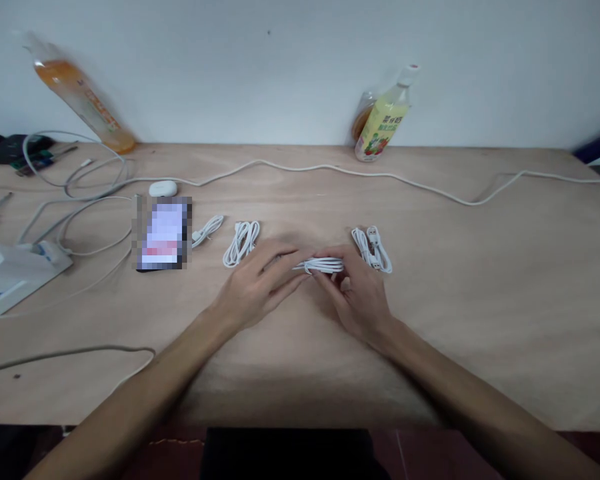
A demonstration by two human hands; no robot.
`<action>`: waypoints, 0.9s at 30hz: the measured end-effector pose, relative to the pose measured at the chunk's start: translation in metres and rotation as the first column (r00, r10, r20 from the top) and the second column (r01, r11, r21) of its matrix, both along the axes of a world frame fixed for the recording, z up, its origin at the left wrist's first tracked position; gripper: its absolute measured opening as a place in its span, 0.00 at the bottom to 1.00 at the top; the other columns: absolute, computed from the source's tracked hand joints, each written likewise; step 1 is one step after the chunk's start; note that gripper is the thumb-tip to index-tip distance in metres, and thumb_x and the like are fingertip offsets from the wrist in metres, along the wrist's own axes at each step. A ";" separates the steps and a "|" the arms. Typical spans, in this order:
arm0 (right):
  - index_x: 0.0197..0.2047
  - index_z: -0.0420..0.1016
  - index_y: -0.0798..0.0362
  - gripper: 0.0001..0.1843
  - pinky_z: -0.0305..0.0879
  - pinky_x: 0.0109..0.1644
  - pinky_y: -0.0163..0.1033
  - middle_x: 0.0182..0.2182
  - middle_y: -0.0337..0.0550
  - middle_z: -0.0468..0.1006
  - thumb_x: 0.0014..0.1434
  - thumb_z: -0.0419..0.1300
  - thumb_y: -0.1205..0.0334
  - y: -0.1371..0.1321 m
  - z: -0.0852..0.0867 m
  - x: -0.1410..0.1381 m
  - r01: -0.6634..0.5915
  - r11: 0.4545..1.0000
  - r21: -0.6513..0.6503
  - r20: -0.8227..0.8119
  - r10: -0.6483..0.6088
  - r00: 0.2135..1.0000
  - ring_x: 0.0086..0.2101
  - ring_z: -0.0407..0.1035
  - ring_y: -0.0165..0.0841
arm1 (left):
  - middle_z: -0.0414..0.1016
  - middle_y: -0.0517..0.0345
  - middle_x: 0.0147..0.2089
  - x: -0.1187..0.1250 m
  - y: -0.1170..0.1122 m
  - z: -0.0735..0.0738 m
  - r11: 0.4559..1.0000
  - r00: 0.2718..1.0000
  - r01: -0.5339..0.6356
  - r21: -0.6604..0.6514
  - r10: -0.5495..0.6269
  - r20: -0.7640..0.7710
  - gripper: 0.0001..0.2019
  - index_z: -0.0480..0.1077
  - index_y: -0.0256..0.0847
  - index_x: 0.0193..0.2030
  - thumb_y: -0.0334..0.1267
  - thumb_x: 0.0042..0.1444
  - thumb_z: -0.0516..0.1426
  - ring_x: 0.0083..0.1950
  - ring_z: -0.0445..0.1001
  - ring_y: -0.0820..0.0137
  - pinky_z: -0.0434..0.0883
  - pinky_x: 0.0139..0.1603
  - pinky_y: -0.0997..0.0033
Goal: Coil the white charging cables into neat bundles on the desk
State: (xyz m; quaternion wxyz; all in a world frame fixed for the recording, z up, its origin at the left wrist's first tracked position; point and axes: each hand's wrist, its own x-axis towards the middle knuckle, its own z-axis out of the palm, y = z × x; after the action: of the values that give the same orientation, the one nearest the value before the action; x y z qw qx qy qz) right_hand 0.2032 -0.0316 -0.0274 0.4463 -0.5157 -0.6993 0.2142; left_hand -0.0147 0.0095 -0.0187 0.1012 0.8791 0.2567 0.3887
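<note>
A coiled white cable (pixel 325 265) is held between my two hands, just above the middle of the wooden table (pixel 290 373). My left hand (pixel 260 283) pinches its left end, the fingers covering that part. With thumb and fingers, my right hand (pixel 357 290) grips the coil's right side. Beyond my left hand lies a bundled white cable (pixel 241 243), and a smaller cable bundle (pixel 208 231) rests further left. Past my right hand is another white cable bundle (pixel 372 249) with its USB plugs showing.
Left of the bundles are a phone (pixel 163 233), a white earbud case (pixel 163 189) and a white power strip (pixel 15 273) with loose cords. A long white cord (pixel 330 168) crosses the back. An orange drink bottle (pixel 83 103) and a yellow-labelled bottle (pixel 384 120) stand by the wall.
</note>
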 end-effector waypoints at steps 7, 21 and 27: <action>0.55 0.72 0.46 0.15 0.69 0.31 0.37 0.37 0.38 0.79 0.68 0.68 0.58 0.000 0.003 -0.006 -0.080 0.979 -0.186 -0.364 0.007 0.931 0.32 0.72 0.33 | 0.87 0.51 0.52 0.002 -0.001 -0.001 0.996 0.995 -0.042 -0.078 0.049 0.090 0.15 0.80 0.46 0.65 0.33 0.74 0.62 0.50 0.86 0.64 0.83 0.55 0.65; 0.50 0.76 0.47 0.19 0.60 0.21 0.31 0.33 0.36 0.77 0.70 0.69 0.42 0.006 0.009 -0.005 -0.276 0.933 -0.232 -0.670 0.052 0.740 0.25 0.66 0.28 | 0.88 0.52 0.46 0.009 -0.003 0.004 0.965 0.972 -0.014 -0.261 0.074 0.223 0.11 0.84 0.41 0.56 0.40 0.70 0.68 0.44 0.85 0.67 0.81 0.46 0.69; 0.49 0.76 0.46 0.15 0.67 0.27 0.34 0.35 0.37 0.78 0.71 0.69 0.45 0.003 0.011 -0.006 -0.255 0.952 -0.169 -0.622 0.097 0.777 0.29 0.69 0.29 | 0.89 0.54 0.42 0.010 -0.005 0.007 0.906 0.969 -0.034 -0.421 0.132 0.208 0.07 0.87 0.42 0.50 0.40 0.70 0.68 0.40 0.85 0.66 0.79 0.41 0.70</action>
State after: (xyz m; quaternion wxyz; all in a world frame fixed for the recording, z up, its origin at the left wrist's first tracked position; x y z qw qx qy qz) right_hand 0.1969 -0.0282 -0.0160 0.5576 -0.4023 -0.5328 0.4934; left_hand -0.0044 0.0049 -0.0116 0.2978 0.7744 0.3571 0.4291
